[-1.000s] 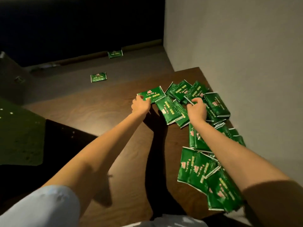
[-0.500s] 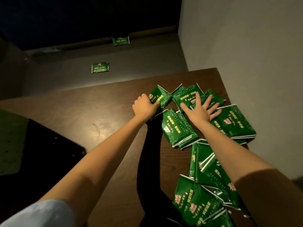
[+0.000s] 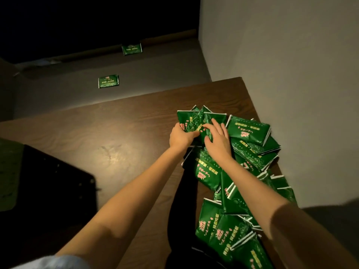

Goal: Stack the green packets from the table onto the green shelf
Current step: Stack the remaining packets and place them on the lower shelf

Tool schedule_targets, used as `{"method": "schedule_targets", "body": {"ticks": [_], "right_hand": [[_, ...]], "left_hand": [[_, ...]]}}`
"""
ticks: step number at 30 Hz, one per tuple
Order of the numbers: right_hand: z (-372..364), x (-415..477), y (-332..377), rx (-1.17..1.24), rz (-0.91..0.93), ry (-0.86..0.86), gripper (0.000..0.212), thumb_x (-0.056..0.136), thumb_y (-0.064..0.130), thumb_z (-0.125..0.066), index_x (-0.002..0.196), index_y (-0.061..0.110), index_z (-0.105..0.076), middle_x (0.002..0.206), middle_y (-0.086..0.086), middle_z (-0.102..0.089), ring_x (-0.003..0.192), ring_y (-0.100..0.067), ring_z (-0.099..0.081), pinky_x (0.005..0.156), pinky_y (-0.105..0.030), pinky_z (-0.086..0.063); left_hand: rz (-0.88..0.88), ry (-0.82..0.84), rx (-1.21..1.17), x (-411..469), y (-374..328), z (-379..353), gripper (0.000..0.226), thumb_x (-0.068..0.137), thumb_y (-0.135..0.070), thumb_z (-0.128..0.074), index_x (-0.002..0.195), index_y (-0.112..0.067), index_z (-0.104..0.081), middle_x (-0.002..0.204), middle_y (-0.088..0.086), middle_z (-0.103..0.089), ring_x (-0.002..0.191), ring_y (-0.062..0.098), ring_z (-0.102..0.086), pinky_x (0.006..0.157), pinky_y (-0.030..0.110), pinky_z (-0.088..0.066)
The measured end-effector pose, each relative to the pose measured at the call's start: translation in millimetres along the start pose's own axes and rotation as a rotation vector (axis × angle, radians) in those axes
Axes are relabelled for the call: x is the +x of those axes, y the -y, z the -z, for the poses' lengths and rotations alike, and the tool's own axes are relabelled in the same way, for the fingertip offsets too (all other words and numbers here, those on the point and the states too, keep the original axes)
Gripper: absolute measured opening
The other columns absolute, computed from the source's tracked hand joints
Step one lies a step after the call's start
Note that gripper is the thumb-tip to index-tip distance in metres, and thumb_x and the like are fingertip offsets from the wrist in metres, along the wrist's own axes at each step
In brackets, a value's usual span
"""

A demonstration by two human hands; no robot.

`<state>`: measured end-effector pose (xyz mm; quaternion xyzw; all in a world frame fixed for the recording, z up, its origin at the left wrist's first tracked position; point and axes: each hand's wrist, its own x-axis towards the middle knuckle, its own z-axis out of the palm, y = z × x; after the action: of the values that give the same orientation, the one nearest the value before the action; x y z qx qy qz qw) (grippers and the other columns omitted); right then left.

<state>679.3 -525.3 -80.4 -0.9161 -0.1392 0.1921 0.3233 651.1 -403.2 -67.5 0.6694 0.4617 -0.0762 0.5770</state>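
Many green packets (image 3: pixel 248 131) with pink and yellow print lie heaped along the right side of a brown wooden table (image 3: pixel 116 129). My left hand (image 3: pixel 181 136) grips a small bunch of packets (image 3: pixel 187 121) at the far end of the heap. My right hand (image 3: pixel 218 141) lies beside it with its fingers spread flat on the same bunch, thumb at the near edge. More packets (image 3: pixel 223 230) are piled under my right forearm. A dim green surface (image 3: pixel 8 171) shows at the left edge.
Two stray green packets lie beyond the table on a grey surface, one nearer (image 3: pixel 108 81) and one farther (image 3: pixel 132 49). A pale wall (image 3: pixel 291 74) runs close along the table's right edge. A black object (image 3: pixel 58 181) stands at the left of the table.
My right hand has slid left from the spread packets onto the bunch my left hand grips. The two hands are now together. The view has dipped closer to the heap.
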Motion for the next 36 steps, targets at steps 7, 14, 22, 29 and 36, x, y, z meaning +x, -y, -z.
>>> {"method": "schedule_targets", "body": {"ticks": [7,14,22,29,36], "right_hand": [[-4,-37,5,0.124,-0.131,0.016,0.071,0.09,-0.008,-0.043,0.151,0.022,-0.019,0.159,0.004,-0.015,0.102,-0.019,-0.06,0.072,-0.025,-0.051],[8,-48,25,0.198,-0.088,-0.149,0.054,0.095,-0.007,-0.035,0.146,0.01,-0.033,0.155,-0.002,-0.028,0.144,-0.017,-0.022,0.12,-0.031,-0.02],[2,-51,41,0.263,-0.053,-0.078,0.061,0.094,-0.006,-0.036,0.146,0.026,-0.034,0.16,0.002,-0.011,0.147,-0.024,-0.013,0.113,-0.047,-0.033],[-15,-54,45,-0.248,-0.08,0.374,0.075,0.096,0.005,-0.039,0.15,0.039,0.001,0.159,-0.011,0.016,0.146,-0.036,0.011,0.118,-0.052,0.003],[-18,-49,34,-0.452,-0.075,0.523,0.101,0.085,0.046,-0.061,0.147,0.039,0.019,0.155,-0.016,0.024,0.144,-0.041,0.014,0.115,-0.055,0.001]], "left_hand": [[0.151,0.083,-0.016,-37,19,56,0.025,0.076,0.0,-0.074,0.074,-0.015,-0.054,0.102,0.014,-0.067,0.081,0.023,-0.062,0.079,0.032,-0.054],[0.113,0.102,0.041,-54,23,108,0.021,0.086,-0.032,-0.067,0.082,-0.012,-0.059,0.086,0.007,-0.064,0.071,0.017,-0.061,0.057,0.019,-0.051],[-0.006,-0.133,0.304,-42,10,141,0.031,0.074,-0.024,-0.073,0.1,-0.016,-0.058,0.094,0.007,-0.067,0.089,0.025,-0.067,0.085,0.04,-0.056],[-0.054,-0.358,0.405,-46,18,140,0.025,0.087,-0.032,-0.053,0.103,-0.015,-0.059,0.095,0.009,-0.069,0.087,0.027,-0.068,0.084,0.043,-0.056],[-0.146,0.189,0.715,-42,23,107,0.018,0.088,-0.033,-0.06,0.09,-0.016,-0.056,0.11,0.014,-0.062,0.102,0.028,-0.058,0.092,0.044,-0.052]]}}
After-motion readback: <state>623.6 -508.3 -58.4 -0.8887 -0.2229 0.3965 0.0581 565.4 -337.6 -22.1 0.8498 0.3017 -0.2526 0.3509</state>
